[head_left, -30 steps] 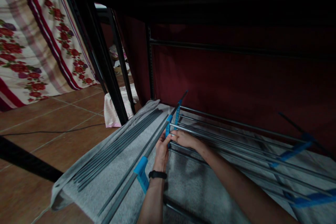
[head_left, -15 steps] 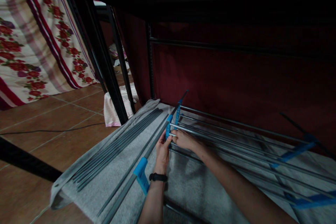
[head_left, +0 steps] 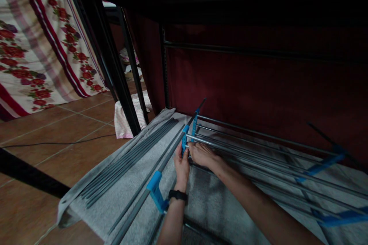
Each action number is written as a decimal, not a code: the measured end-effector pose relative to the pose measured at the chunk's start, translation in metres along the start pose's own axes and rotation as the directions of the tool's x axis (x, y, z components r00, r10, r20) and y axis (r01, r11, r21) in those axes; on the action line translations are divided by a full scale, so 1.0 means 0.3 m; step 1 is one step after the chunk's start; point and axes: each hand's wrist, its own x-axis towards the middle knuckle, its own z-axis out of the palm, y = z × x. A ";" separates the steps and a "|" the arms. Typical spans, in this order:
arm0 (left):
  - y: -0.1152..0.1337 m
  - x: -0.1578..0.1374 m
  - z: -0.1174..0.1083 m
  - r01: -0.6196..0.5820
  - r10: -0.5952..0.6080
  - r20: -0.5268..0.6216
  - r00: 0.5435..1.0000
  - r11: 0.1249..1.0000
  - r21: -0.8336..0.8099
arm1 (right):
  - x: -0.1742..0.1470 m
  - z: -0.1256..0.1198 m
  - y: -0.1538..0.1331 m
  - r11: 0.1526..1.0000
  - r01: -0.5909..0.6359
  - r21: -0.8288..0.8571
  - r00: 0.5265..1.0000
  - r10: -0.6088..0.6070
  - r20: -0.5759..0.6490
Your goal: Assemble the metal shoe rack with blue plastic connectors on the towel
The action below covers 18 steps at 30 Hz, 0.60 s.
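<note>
My left hand (head_left: 181, 166) closes its fingers and thumb around the lower part of a blue plastic bracket (head_left: 184, 141) with holes in it. This bracket sits on a long grey tube (head_left: 169, 157) running diagonally. Right beside it, my right hand (head_left: 202, 154) is closed on a thin metal rod (head_left: 187, 146), whose tip meets the bracket; whether it is inside a hole I cannot tell. Several metal rods (head_left: 244, 154) stretch right from the brackets toward blue crosspieces (head_left: 346, 217). Another blue bracket (head_left: 194, 128) is behind, and one (head_left: 156, 191) is nearer me.
Several loose grey rods (head_left: 129, 160) lie together on a grey fleece cloth (head_left: 86, 218). A black metal frame post (head_left: 120, 80) stands left, with a dark beam overhead. Dark red cloth (head_left: 244, 88) hangs behind; a flowered cloth (head_left: 69, 38) hangs at far left.
My left hand and wrist have shifted slightly right and down. My right hand is a little closer to the bracket, and less of the rod's end shows between my hands.
</note>
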 end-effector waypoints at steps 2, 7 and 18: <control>0.001 -0.003 0.007 -0.028 0.028 -0.023 0.999 0.999 0.017 | 0.002 0.002 -0.001 1.000 0.006 -0.007 1.000 -0.006 -0.004; 0.020 -0.016 0.026 -0.044 0.045 -0.088 0.995 0.999 0.019 | 0.011 0.001 0.004 1.000 0.021 -0.004 1.000 -0.021 -0.009; 0.023 -0.003 0.021 -0.057 0.061 -0.081 0.995 0.997 0.054 | -0.016 0.003 -0.019 0.999 -0.032 0.008 0.992 0.033 -0.124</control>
